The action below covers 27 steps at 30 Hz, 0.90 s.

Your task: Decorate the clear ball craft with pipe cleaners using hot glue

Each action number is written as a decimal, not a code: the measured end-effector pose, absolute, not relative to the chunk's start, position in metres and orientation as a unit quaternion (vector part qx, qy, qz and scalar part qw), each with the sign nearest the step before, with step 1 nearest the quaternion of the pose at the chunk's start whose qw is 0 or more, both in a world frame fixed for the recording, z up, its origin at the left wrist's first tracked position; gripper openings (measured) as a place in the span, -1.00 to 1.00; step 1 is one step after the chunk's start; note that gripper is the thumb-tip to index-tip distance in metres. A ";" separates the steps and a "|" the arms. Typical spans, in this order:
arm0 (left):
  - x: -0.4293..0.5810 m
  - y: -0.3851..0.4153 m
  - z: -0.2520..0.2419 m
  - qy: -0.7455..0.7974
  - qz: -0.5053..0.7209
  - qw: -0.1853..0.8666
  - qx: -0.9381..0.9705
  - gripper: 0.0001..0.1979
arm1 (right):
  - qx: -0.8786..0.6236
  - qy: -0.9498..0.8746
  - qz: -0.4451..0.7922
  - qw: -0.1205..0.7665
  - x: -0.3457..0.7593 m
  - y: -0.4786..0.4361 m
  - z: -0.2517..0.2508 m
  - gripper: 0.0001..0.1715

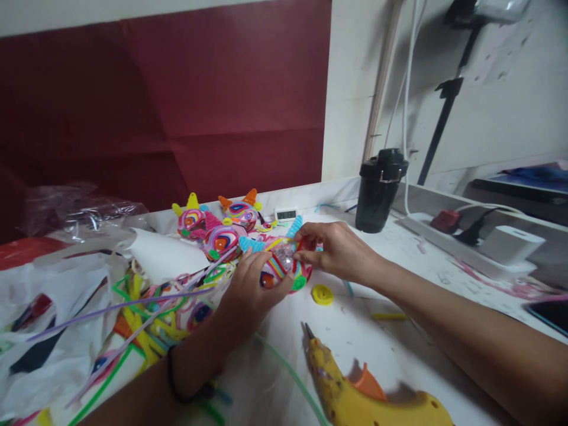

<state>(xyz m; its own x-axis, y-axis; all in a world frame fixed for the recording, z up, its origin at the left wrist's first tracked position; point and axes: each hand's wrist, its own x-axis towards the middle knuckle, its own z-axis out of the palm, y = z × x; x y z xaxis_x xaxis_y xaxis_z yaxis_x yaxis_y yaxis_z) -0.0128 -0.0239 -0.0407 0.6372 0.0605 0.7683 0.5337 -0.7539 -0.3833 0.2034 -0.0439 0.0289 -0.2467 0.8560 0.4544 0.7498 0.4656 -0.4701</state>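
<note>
A round, colourful ornament covered in pipe cleaners (279, 244), with blue horns and a clear, shiny patch, is between my hands at the middle of the table. My left hand (248, 284) is wrapped around its near left side. On its right, my right hand (326, 248) pinches at the edge by a red strip; what exactly sits between those fingertips is too small to tell. Just below lies a yellow coiled disc (322, 294). A yellow glue gun (350, 384) with an orange trigger rests nearer to me, its nozzle pointing toward the ornament.
Similar horned ornaments (220, 239) stand behind, beside a small digital clock (286, 215). Loose pipe cleaners (142, 319) and plastic bags (66, 355) crowd the left. At the right are a black cup (380, 192) and a power strip (465, 245) with plugs.
</note>
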 end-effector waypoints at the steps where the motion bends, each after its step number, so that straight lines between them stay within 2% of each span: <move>1: -0.013 -0.024 -0.041 -0.175 -0.388 0.303 -0.852 -0.69 | -0.502 -0.786 0.081 0.351 0.203 -0.044 0.028 -0.81; 6: -0.013 -0.025 -0.042 -0.182 -0.386 0.308 -0.850 -0.71 | -0.459 -0.797 0.094 0.381 0.202 -0.043 0.025 -0.73; 20: -0.015 -0.025 -0.041 -0.165 -0.367 0.306 -0.863 -0.70 | -0.496 -0.774 0.129 0.372 0.191 -0.048 0.022 -0.54; 27: -0.014 -0.025 -0.041 -0.159 -0.368 0.312 -0.861 -0.71 | -0.519 -0.775 0.134 0.336 0.191 -0.052 0.028 -0.51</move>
